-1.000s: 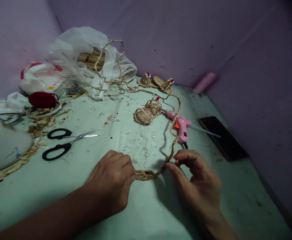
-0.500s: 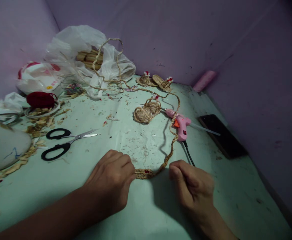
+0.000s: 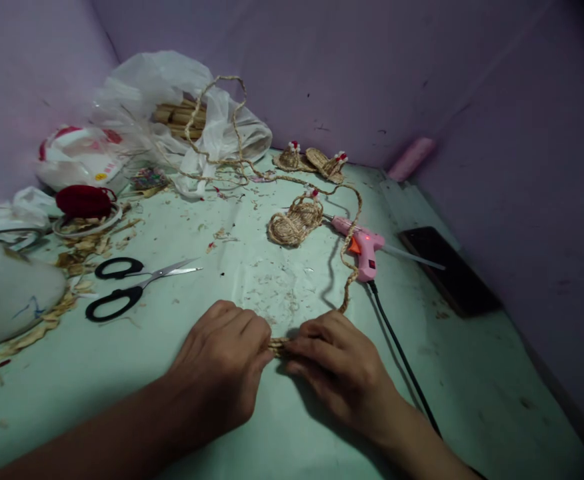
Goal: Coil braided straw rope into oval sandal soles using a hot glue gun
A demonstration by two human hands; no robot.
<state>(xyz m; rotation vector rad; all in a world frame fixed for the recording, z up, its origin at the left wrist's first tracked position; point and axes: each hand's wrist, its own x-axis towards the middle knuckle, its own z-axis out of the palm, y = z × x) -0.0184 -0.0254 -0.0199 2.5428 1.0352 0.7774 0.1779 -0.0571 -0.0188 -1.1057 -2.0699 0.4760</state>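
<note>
My left hand [image 3: 222,363] is curled into a loose fist on the pale green table, pinching the near end of a braided straw rope [image 3: 347,267]. My right hand [image 3: 335,367] lies right beside it, fingers bent down and pressing on the same folded end of the braid. The rope runs from my hands up past a pink glue gun [image 3: 365,247] and back toward a plastic bag [image 3: 172,113]. A small woven straw sandal [image 3: 295,223] lies beyond my hands.
Black-handled scissors [image 3: 127,287] lie to the left among straw scraps. Two more tiny straw sandals [image 3: 312,161] sit by the back wall. A dark phone [image 3: 447,267] rests at the right, a red round thing [image 3: 85,200] and white bags at the far left. The glue gun's black cord [image 3: 402,360] runs toward me.
My right hand has moved left from the braid's bend to meet my left hand and now presses on the folded end. The left hand has stayed put.
</note>
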